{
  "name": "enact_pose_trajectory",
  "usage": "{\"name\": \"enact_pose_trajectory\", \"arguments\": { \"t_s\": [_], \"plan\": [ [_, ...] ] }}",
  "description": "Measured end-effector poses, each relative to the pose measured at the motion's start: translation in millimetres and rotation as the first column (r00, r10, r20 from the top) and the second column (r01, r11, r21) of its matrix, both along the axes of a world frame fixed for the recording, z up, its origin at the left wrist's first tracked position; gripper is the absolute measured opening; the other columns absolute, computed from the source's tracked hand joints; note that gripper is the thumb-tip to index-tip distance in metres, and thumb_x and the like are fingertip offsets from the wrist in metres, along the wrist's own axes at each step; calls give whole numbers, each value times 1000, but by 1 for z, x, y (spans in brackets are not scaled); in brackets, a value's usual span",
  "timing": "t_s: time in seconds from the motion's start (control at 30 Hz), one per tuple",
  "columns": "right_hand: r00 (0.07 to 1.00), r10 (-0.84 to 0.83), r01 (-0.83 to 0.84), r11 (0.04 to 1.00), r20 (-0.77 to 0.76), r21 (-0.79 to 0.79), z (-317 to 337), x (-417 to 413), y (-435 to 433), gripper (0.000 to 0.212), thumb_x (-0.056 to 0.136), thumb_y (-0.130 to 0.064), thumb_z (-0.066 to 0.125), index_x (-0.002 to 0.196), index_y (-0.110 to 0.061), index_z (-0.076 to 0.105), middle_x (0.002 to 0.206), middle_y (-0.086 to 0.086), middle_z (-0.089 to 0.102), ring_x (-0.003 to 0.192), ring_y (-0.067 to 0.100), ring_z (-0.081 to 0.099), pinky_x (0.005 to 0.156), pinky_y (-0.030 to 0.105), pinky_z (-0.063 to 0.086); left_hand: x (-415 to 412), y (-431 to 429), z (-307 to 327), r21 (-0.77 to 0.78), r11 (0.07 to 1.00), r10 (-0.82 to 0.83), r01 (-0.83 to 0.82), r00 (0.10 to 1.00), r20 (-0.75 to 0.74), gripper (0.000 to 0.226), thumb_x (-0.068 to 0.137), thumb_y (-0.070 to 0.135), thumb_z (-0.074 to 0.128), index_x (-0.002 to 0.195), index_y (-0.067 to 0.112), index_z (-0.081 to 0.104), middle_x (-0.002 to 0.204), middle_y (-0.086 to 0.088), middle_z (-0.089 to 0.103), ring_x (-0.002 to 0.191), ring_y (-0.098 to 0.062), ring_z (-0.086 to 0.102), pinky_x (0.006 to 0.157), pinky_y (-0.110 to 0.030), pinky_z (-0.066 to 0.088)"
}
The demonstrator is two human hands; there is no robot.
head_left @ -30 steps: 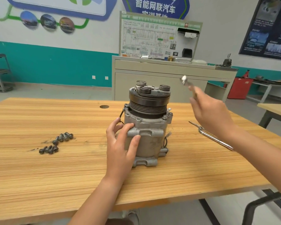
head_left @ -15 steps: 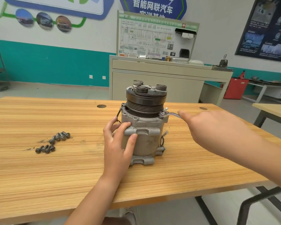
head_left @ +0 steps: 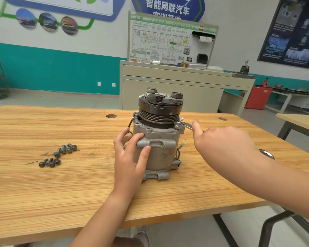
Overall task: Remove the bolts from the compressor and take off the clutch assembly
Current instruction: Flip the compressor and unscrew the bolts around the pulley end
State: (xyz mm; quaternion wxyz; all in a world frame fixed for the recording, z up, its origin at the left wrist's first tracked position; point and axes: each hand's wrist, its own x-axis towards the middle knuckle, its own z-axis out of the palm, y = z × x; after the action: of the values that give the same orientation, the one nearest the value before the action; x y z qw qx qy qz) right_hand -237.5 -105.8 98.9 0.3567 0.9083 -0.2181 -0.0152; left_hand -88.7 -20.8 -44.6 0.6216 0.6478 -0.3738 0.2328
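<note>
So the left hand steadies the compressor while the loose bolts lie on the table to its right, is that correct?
Not quite: the head view shows the loose bolts left of the compressor, on the table; the left hand does steady it.

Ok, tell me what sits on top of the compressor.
On the compressor sits a black grooved pulley topped by a clutch plate with three round knobs. What fastens the pulley underneath is covered. The wrench is lower, at the flange.

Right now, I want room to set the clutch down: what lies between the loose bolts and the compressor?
In the head view, bare table, then the left hand gripping the compressor on its left side.
</note>
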Motion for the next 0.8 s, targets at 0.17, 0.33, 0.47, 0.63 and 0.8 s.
{"name": "enact_pose_trajectory", "arguments": {
  "t_s": [0.17, 0.33, 0.47, 0.63, 0.8],
  "plan": [
    [999, 44, -44, 998, -11, -37, 1, -2, -11, 79, 84, 10, 43, 145, -1, -6, 61, 2, 33, 46, 19, 30, 37, 27, 23, 0, 0, 0, 5, 1000, -3, 3, 1000, 1, 27, 86, 24, 56, 112, 16, 60, 133, 0, 30, 117, 25, 23, 93, 5, 18],
    [996, 88, -90, 993, -28, -74, 5, -2, -15, 75, 84, 10, 40, 146, -2, -2, 59, 1, 31, 45, 19, 28, 37, 27, 22, 0, 1, -1, -1, 1000, -31, 31, 999, -19, 30, 87, 29, 54, 113, 15, 60, 134, 0, 30, 118, 20, 27, 95, 2, 20],
    [993, 108, -112, 987, -40, -115, 6, -1, -20, 76, 83, 10, 39, 146, -4, -1, 59, 0, 32, 46, 18, 29, 38, 27, 22, 1, 1, -1, -1, 999, -41, 41, 999, -34, 32, 85, 30, 53, 113, 16, 59, 135, 1, 30, 120, 13, 31, 96, 0, 21],
    [990, 140, -138, 984, 7, -109, 6, -1, -40, 75, 88, 3, 39, 147, -15, -3, 62, -4, 37, 49, 15, 33, 39, 26, 25, 1, 0, -2, -2, 999, -43, 43, 998, -37, 27, 89, 31, 55, 114, 21, 58, 135, 1, 30, 120, 10, 31, 96, 0, 21],
    [953, 294, -289, 954, 70, -74, 5, -3, -62, 53, 96, -39, 22, 146, -27, 9, 65, -7, 37, 57, 16, 42, 41, 24, 27, 1, 0, -2, 0, 999, -46, 46, 998, -39, 26, 89, 33, 54, 113, 24, 56, 136, 1, 30, 121, 10, 32, 96, 1, 21]
  ]
}}
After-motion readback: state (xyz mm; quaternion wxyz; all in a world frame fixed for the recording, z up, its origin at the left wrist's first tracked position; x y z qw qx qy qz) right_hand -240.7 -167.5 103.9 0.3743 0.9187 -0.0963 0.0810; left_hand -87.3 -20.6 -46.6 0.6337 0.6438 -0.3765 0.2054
